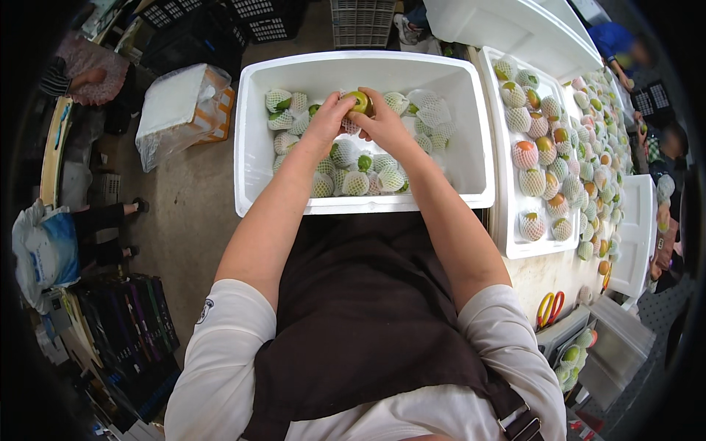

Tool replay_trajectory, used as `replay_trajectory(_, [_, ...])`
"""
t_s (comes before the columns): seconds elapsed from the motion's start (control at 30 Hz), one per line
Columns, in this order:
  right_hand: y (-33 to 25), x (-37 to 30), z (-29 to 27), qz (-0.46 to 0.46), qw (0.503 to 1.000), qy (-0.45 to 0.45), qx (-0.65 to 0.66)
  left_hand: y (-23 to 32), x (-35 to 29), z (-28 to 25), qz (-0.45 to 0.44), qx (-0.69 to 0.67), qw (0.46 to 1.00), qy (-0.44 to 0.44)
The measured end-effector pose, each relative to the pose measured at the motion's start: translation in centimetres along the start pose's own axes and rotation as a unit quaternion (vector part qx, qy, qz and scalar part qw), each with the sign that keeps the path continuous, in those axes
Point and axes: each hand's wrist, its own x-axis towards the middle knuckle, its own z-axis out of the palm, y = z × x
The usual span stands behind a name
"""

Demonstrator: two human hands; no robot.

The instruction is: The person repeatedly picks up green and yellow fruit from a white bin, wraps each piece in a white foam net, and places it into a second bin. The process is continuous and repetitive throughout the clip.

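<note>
The fruit [360, 101] is over the white box [254, 151], with the left hand [328, 123] and right hand [387, 131] both curled around it. It looks light, smooth and easy to bruise, so hold its round sides gently.

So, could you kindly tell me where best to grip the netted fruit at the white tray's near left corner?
Probably around its round sides, from above: the netted fruit sits in the open white tray, with free space on its left, opposite the neighbouring fruit.
</note>
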Motion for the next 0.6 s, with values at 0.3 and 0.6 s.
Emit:
replay_trajectory(0.3, [-0.1,0.5,-0.6,0.038,0.996,-0.027,0.081,0.5,-0.4,0.5,0.000,-0.010,0.999,0.032])
replay_trajectory(0.6, [-1.2,0.2,-1.2,0.118,0.975,-0.046,0.181,-0.5,0.3,-0.5,0.008,-0.014,0.999,0.047])
